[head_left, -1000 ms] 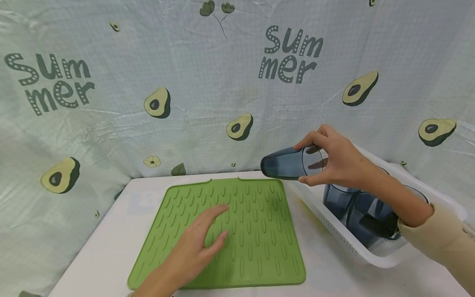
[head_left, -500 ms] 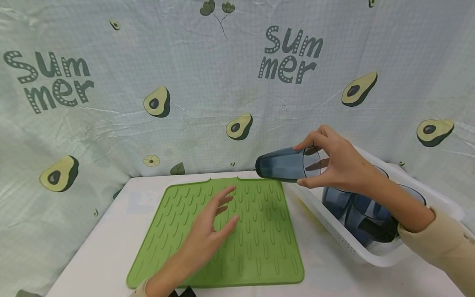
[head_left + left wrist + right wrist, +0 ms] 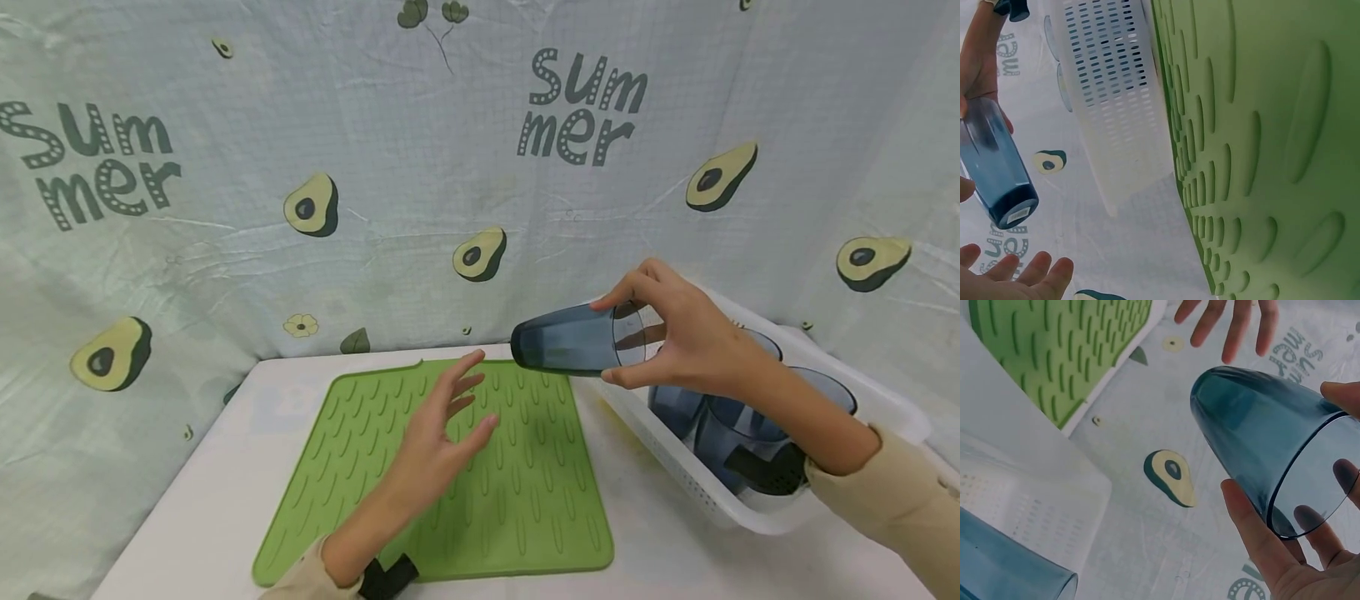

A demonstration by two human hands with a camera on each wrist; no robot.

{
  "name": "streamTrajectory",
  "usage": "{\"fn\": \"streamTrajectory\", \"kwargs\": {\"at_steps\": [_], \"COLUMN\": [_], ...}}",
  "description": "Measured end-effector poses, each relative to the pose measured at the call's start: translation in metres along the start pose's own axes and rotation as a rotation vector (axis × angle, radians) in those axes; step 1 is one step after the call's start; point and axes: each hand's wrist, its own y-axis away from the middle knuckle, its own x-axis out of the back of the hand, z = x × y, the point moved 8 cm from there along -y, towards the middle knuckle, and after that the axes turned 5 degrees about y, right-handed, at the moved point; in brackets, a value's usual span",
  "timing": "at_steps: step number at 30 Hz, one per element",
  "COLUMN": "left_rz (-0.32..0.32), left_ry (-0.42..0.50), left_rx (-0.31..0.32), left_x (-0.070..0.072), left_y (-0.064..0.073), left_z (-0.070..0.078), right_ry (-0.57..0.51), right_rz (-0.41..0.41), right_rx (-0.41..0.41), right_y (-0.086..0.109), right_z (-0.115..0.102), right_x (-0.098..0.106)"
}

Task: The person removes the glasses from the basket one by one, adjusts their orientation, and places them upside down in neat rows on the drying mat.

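In the head view my right hand (image 3: 675, 333) grips a blue drinking glass (image 3: 562, 340) near its rim. The glass lies sideways in the air, its base toward the left and its mouth at my palm. Through the clear wall, some fingertips show in the right wrist view, behind the glass's rim (image 3: 1291, 481). My left hand (image 3: 442, 425) is raised over the green drying mat (image 3: 525, 517), thumb and fingers spread, holding nothing. A gap separates it from the glass's base, which carries a small white label (image 3: 1019, 214) in the left wrist view.
A white perforated basket (image 3: 675, 467) stands right of the mat, with several blue glasses (image 3: 750, 425) in it below my right forearm. The white table (image 3: 187, 500) shows around the mat. A cloth with avocado prints (image 3: 390, 167) hangs behind.
My left hand has risen and moved right toward the glass, its fingers spreading. The glass has shifted slightly left and down in my right hand's grip.
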Motion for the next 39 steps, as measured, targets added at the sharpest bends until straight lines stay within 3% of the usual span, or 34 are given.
{"fn": "streamTrajectory", "kwargs": {"at_steps": [12,20,25,31,39], "left_rz": [0.008,0.004,-0.006,-0.047,-0.116], "left_ry": [0.118,0.202,0.272,0.418,0.693], "left_rx": [0.020,-0.031,-0.021,-0.008,0.070], "left_x": [-0.003,-0.007,-0.011,-0.016,-0.028], "left_y": [-0.017,-0.026,-0.033,-0.038,-0.037], "left_z": [-0.006,-0.007,-0.011,-0.019,-0.022], "right_ry": [-0.022,-0.044,-0.058,-0.078,-0.124], "right_rz": [-0.005,-0.014,-0.022,-0.028,-0.035], "right_rx": [0.026,0.055,0.057,0.054,0.054], "right_y": [-0.002,-0.002,-0.002,-0.003,-0.002], "right_z": [-0.006,-0.010,-0.010,-0.011,-0.011], "right_x": [-0.003,-0.007,-0.008,-0.009,-0.010]}}
